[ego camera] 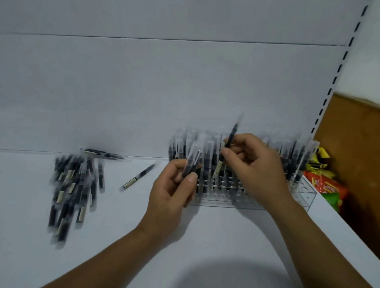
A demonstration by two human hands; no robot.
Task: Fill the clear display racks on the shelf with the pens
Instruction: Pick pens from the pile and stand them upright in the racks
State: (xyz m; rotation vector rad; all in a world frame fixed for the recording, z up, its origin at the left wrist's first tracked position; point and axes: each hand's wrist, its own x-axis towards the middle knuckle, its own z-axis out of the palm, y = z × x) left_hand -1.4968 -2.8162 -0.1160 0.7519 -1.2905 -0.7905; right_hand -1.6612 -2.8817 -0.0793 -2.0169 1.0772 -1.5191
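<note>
A clear display rack [303, 193] stands at the back right of the white shelf [202, 232], with several black pens upright in it. My right hand [256, 165] pinches one black pen [230, 138] tilted above the rack's middle. My left hand [171, 187] grips a few pens [191, 160] just in front of the rack's left end. A loose pile of black pens [72, 186] lies on the shelf at the left, and a single pen [137, 177] lies between the pile and my left hand.
The shelf's white back panel rises behind the rack. A slotted upright [333, 85] runs along the right. Beyond the shelf's right edge sit colourful snack packets [327, 186] and a brown board [360, 152].
</note>
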